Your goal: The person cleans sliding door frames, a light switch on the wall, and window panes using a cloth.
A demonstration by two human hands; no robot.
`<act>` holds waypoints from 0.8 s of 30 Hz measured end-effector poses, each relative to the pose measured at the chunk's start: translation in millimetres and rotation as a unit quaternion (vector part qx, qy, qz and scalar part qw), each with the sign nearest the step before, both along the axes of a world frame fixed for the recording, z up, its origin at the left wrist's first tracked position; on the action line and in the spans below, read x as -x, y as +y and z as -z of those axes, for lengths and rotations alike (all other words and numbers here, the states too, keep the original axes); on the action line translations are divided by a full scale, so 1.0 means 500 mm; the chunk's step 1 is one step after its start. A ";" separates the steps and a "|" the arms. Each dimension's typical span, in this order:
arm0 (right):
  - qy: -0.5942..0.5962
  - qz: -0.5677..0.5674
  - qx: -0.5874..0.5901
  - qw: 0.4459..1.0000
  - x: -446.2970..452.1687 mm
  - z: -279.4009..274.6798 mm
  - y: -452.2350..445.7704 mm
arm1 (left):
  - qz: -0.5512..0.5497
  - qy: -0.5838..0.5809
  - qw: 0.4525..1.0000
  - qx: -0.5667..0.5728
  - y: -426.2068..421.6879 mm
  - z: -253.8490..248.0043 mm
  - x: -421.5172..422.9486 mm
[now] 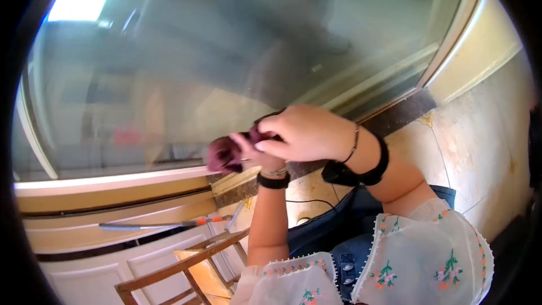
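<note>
A bunched maroon cloth (224,156) is between my two hands, in front of a large glass pane. My left hand (251,149), with a black band and bracelets at the wrist, has its fingers closed around the crumpled cloth; motion blurs it a little. From the right, my right hand (310,131) overlaps it, thumb and fingers pinching another part of the cloth. A black strap circles my right wrist. The right hand partly hides the left one and the middle of the cloth.
The glass pane (186,51) is hazy and carries reflections. Its pale frame (113,178) runs below it. At lower left are a wooden folding frame (186,268), white panelled doors (84,277) and a long pole (147,226) with orange parts. Tiled floor (480,124) extends right.
</note>
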State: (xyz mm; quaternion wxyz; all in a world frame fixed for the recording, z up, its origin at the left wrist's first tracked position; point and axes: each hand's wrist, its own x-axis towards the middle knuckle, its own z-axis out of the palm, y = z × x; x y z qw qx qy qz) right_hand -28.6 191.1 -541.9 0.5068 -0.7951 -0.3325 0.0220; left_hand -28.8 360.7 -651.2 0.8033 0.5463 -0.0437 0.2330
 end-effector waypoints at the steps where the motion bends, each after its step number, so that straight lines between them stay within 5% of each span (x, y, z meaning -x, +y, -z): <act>1: -0.004 0.013 0.030 0.999 -0.001 0.002 -0.010 | 0.098 -0.034 0.994 -0.017 -0.012 0.012 0.010; 4: -0.033 0.032 0.032 0.998 0.001 0.000 -0.030 | 0.074 0.018 0.967 -0.245 -0.042 0.021 0.023; 8: -0.048 0.024 -0.050 0.997 0.014 -0.044 -0.056 | -0.051 0.021 0.852 -0.520 -0.055 -0.035 0.030; 9: -0.031 0.008 -0.061 0.998 0.017 -0.058 -0.066 | -0.060 0.003 0.846 -0.530 -0.055 -0.063 0.030; 10: -0.035 0.004 -0.067 0.997 0.022 -0.063 -0.075 | -0.019 -0.022 0.908 -0.417 -0.066 -0.097 0.008; 11: -0.085 0.050 -0.141 0.985 0.027 -0.069 -0.079 | -0.081 -0.106 0.822 -0.554 -0.064 -0.145 0.007; 13: -0.127 0.093 -0.213 0.964 0.032 -0.088 -0.103 | 0.041 -0.145 0.859 -0.488 -0.091 -0.233 -0.007; 14: -0.153 0.137 -0.247 0.947 0.031 -0.081 -0.108 | 0.100 -0.078 0.935 -0.330 -0.138 -0.274 -0.006; 15: -0.179 0.180 -0.282 0.925 0.031 -0.074 -0.110 | -0.072 -0.323 0.749 -0.574 -0.140 -0.241 -0.031; 17: -0.108 0.275 -0.427 0.854 0.034 -0.077 -0.094 | -0.014 -0.332 0.827 -0.453 -0.223 -0.183 -0.061; 19: -0.145 0.316 -0.448 0.824 0.020 -0.065 -0.103 | 0.121 -0.205 0.900 -0.365 -0.290 -0.326 -0.009; 21: -0.153 0.330 -0.444 0.819 0.013 -0.061 -0.102 | 0.105 -0.226 0.913 -0.322 -0.303 -0.273 -0.036; 24: -0.172 0.362 -0.389 0.829 0.020 -0.056 -0.103 | 0.076 -0.196 0.883 -0.419 -0.307 -0.268 -0.035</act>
